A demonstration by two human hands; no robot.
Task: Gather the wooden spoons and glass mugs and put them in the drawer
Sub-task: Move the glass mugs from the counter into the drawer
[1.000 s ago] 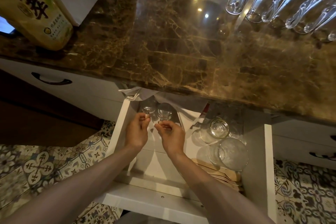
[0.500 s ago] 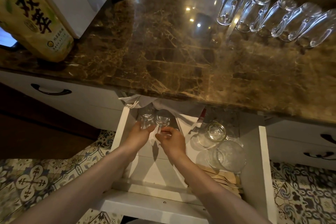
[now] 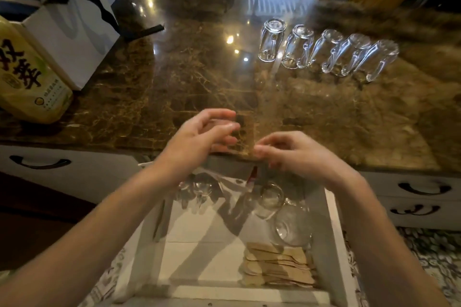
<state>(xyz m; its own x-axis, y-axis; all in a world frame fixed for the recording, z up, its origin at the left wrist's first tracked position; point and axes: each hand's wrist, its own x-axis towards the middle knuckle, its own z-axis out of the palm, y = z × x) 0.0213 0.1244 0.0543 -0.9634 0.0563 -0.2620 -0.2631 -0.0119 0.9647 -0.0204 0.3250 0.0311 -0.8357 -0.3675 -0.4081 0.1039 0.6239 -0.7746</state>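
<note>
Head view: your left hand (image 3: 199, 137) and right hand (image 3: 294, 154) hover apart over the front edge of the counter (image 3: 174, 87), fingers loosely curled, gripping nothing. Five glass mugs (image 3: 326, 51) sit in a row beyond and to the right, thick bases pointing away from you; whether upended or lying, you cannot tell. Your right hand is nearer, with bare counter between. Below, the open drawer (image 3: 331, 232) holds other mugs (image 3: 272, 197) at back and right and wooden spoons (image 3: 279, 266) at front right, leaving its left floor free.
</note>
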